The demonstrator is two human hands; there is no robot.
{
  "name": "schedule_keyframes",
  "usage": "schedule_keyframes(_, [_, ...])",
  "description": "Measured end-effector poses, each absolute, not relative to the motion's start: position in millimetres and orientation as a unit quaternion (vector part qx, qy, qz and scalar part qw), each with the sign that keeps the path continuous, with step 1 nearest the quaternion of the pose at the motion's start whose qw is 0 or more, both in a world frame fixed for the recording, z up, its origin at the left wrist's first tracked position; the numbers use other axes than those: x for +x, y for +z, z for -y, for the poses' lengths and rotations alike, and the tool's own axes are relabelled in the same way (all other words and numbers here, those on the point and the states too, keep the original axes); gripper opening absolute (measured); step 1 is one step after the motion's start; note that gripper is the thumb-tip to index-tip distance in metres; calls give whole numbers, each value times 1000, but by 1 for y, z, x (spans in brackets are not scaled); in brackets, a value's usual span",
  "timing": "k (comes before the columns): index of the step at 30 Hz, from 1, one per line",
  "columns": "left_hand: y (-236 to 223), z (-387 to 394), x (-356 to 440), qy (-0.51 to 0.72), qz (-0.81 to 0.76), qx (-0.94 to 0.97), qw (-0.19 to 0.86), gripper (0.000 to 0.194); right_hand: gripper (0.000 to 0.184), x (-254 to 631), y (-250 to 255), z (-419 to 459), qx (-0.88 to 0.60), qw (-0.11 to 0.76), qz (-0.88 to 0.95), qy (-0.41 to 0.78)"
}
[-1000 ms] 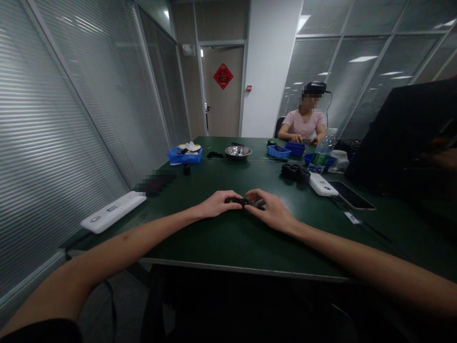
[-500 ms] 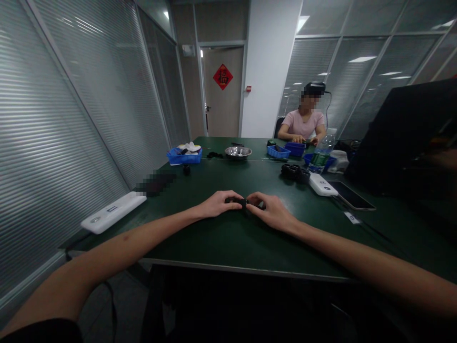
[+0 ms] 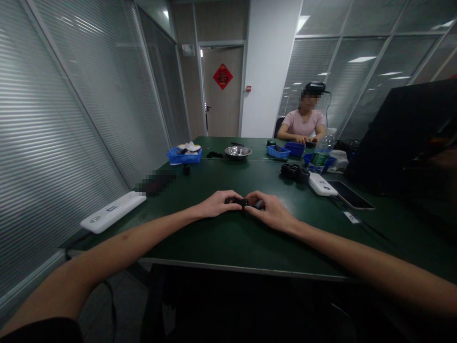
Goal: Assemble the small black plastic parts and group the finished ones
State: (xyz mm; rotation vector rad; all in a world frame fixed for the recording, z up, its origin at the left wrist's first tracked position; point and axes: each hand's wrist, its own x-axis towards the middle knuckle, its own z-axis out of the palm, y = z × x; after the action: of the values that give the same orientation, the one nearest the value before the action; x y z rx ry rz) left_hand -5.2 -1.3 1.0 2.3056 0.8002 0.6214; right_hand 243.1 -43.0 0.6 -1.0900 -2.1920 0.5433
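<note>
Over the green table (image 3: pixel 214 238), my left hand (image 3: pixel 219 203) is closed around a small black cylindrical part (image 3: pixel 243 202). Its thumb presses along the near side, and the fingers curl over the far side. My right hand (image 3: pixel 269 209) meets it from the right, with thumb and fingertips bent around the part's right end. A thin dark piece shows beneath the right palm; I cannot make out whether it belongs to the same part. The hands cover most of what they hold, and its exact kind is too small to tell.
Farther back are a steel bowl (image 3: pixel 238 153), a blue basket (image 3: pixel 184 155) and a small black cylinder (image 3: pixel 186 169). Black ring-like parts (image 3: pixel 294 173), a water bottle (image 3: pixel 321 155), a white power bank (image 3: pixel 322 185) and a tablet (image 3: pixel 352 195) lie right. A co-worker (image 3: pixel 303 125) sits opposite.
My right fingers have closed in from apart to around the part's right end, shifting slightly there. My left hand has hardly moved. The co-worker's hands and head have shifted a little.
</note>
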Motion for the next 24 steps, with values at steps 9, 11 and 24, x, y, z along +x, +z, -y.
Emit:
schedule_keyframes(9, [2, 2, -5, 232, -296, 871, 316, 37, 28, 243, 1, 43, -389, 327, 838, 199])
schedule_keyframes(11, [3, 3, -4, 232, -301, 869, 317, 37, 29, 243, 2, 45, -403, 328, 831, 199])
schedule_keyframes(24, [3, 4, -3, 232, -301, 872, 308, 41, 31, 243, 2, 45, -391, 336, 829, 219])
